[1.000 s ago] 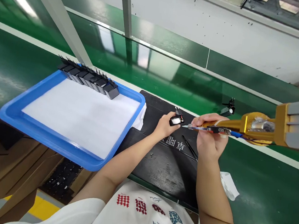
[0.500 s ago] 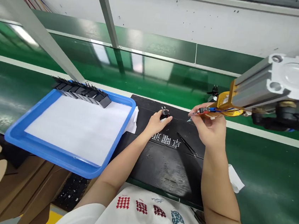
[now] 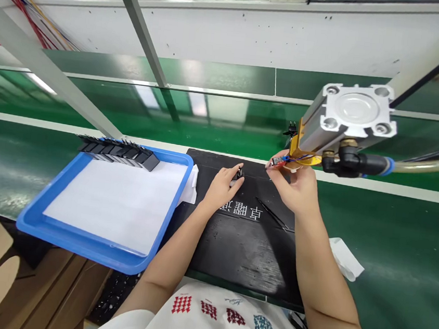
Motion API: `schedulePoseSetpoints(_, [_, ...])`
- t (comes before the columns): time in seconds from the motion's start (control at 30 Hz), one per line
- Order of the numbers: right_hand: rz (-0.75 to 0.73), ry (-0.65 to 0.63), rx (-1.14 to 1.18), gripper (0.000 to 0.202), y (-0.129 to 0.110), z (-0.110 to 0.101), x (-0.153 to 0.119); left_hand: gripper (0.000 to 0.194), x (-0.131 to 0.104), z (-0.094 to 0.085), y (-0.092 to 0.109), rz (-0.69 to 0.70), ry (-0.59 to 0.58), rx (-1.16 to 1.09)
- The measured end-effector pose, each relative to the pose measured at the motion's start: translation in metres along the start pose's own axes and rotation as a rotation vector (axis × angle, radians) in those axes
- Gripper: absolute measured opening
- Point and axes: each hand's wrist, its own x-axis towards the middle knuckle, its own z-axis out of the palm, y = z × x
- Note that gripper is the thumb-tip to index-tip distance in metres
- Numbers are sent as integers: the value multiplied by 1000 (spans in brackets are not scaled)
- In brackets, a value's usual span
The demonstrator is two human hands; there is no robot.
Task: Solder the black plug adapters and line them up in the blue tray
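Note:
My left hand [image 3: 223, 186] rests on the black mat [image 3: 241, 256], with thumb and fingers closed around a small black plug piece [image 3: 238, 175]; the fingers hide much of it. To its right, my right hand [image 3: 298, 186] is closed around the yellow lower part of a silver pneumatic tool [image 3: 350, 113]. A small red part with blue wires [image 3: 278, 162] shows by the right fingertips. The tool's tip is hidden or too small to make out. Black tweezers [image 3: 271, 213] lie on the mat between the forearms.
On the left stands a blue tray [image 3: 122, 264] lined with white paper, with several black plug adapters [image 3: 121, 152] along its far edge. Another black pronged piece [image 3: 291, 129] stands behind the tool. White tissue [image 3: 346, 259] lies right of my right forearm. A grey post [image 3: 139, 28] rises beyond.
The whole view has shifted, so the tool appears further left. My left fingers now cover more of the plug piece, whose prongs showed more plainly before. My right hand keeps its hold.

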Motion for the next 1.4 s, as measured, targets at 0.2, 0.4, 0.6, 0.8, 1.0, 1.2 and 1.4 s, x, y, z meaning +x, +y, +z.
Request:
schedulePoseSetpoints(0.2, [-6,-5,-62,16,-1,-2,2,20,0,3,2,-20,76,27])
schedulePoseSetpoints(0.4, [13,42,-86,16,1,-2,0,22,-2,7,1,-2,48,68])
schedulePoseSetpoints(0.6, [16,37,-59,14,0,-3,0,27,-5,11,5,-31,-27,221])
schedulePoseSetpoints(0.8, [17,38,-80,13,-3,-5,1,34,-7,15,10,-114,-16,372])
schedulePoseSetpoints(1.0, [37,46,-133,16,1,-6,3,38,-8,13,17,-140,81,367])
schedulePoseSetpoints(1.2, [31,63,-135,15,8,-5,3,20,-6,17,14,-173,137,265])
schedulePoseSetpoints(1.4, [30,72,-155,10,11,-6,3,16,-4,23,17,-229,129,238])
